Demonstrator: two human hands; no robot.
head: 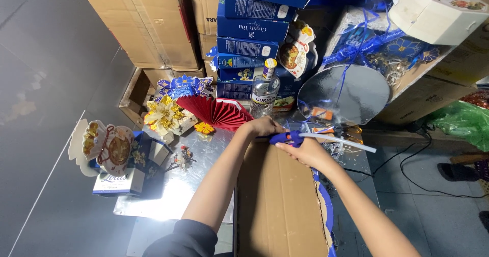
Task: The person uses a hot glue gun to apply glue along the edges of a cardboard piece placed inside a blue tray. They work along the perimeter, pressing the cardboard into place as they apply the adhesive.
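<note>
My right hand (309, 153) grips a blue glue gun (286, 138) with a white glue stick (342, 142) sticking out to the right. Its nozzle points left at the far edge of a brown cardboard sheet (277, 201). My left hand (262, 126) rests on that far edge, just beside the gun's tip, fingers curled down against the cardboard. The cardboard lies flat on a shiny silver surface (173, 196) and has a blue rim along its right side.
A red paper fan (216, 112), gold and blue paper flowers (168, 113), a clear bottle (265, 89) and stacked blue boxes (252, 33) stand behind. A round silver board (351, 94), cardboard cartons (147, 17) and black cables (412, 170) surround the area. A small gift box (119, 160) sits left.
</note>
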